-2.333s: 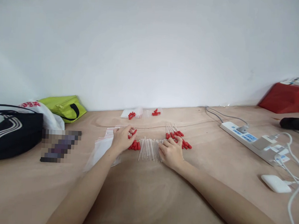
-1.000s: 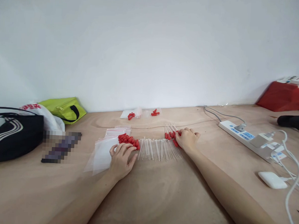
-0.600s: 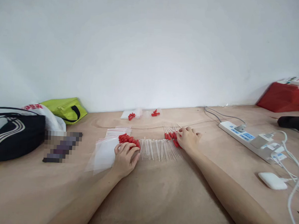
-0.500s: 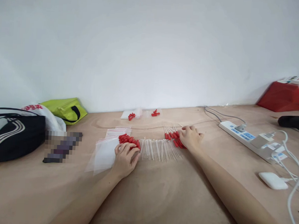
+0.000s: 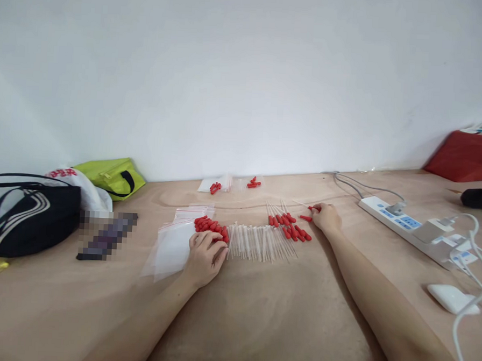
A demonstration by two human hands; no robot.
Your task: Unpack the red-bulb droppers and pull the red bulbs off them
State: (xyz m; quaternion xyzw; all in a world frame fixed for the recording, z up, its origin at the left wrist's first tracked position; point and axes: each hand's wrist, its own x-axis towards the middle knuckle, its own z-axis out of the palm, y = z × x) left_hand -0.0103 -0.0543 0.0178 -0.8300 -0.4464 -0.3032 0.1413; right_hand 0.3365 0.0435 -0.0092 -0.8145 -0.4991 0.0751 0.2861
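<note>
loose droppers on a bare wooden table

plain white wall behind, and a wooden table (image 5: 258, 321) carrying a row of thin clear droppers (image 5: 260, 242) with red rubber caps, laid out near the middle towards the far edge. one bunch of caps (image 5: 211, 227) sits at the left end of the row, another bunch (image 5: 290, 226) at the right end.

what could go wrong, as a judgement: the droppers are thin and round, so a sideways nudge from either palm would likely roll them out of line or cross them. the single dropper (image 5: 309, 208) at the right fingertips looks barely pinched and could slip. the stack of small clear bags (image 5: 173, 241) under the left wrist is slick and may slide, dragging the left caps with it.

the left hand (image 5: 204, 256) lies palm down, fingers loosely curled together over the left end of the row, touching the red caps and resting partly on the bags; it clamps nothing that shows. the right hand (image 5: 327, 217) is stretched out further, beyond the right bunch, its fingertips closed on the red end of the single dropper, forearm low along the table.

a power strip (image 5: 408, 227) and white cables lie well apart towards the right edge.
</note>
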